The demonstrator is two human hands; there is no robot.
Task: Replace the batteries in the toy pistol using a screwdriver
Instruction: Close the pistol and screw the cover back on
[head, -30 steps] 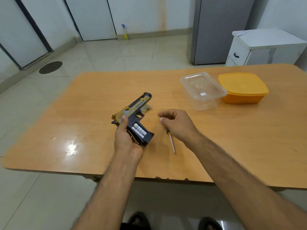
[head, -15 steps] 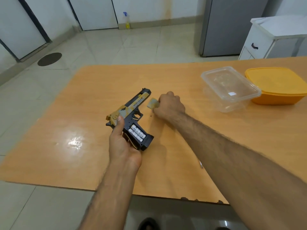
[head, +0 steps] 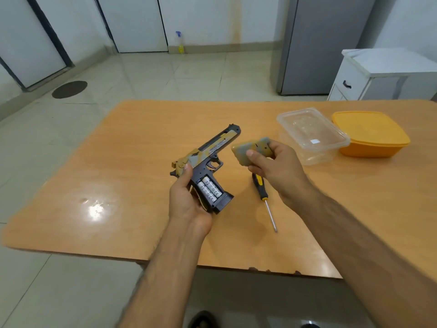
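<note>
A: Starting at the left, what has the left hand (head: 189, 204) got?

B: The toy pistol (head: 208, 162). The fingers are curled round the back of the grip and the thumb lies along the rear of the slide. It is held above the desk (head: 118, 185), a little left of the middle.

A: Which way does it point?

B: Its long axis runs on a slant, muzzle toward one o'clock, away from the person, and the butt toward seven o'clock, back at the wrist. The side facing the camera has no cover, so the batteries (head: 209, 189) show in the grip, lying side by side along its length.

A: And next to it?

B: At about three o'clock from the muzzle, the right hand (head: 272, 162) pinches the grip cover (head: 250, 150), a tan and grey panel, with the thumb on its near face and the fingers curled behind. The cover is near the barrel but apart from it.

A: Where is the screwdriver?

B: The screwdriver (head: 263, 197) lies flat on the desk, partly under the right hand. Its black and yellow handle is toward twelve o'clock and the metal tip toward five o'clock, at the person. Neither hand touches it.

A: Further right?

B: A clear box (head: 312, 136) with its lid on, then, just beside it, a yellow box (head: 371, 133), also lidded, both toward two o'clock on the desk.
</note>
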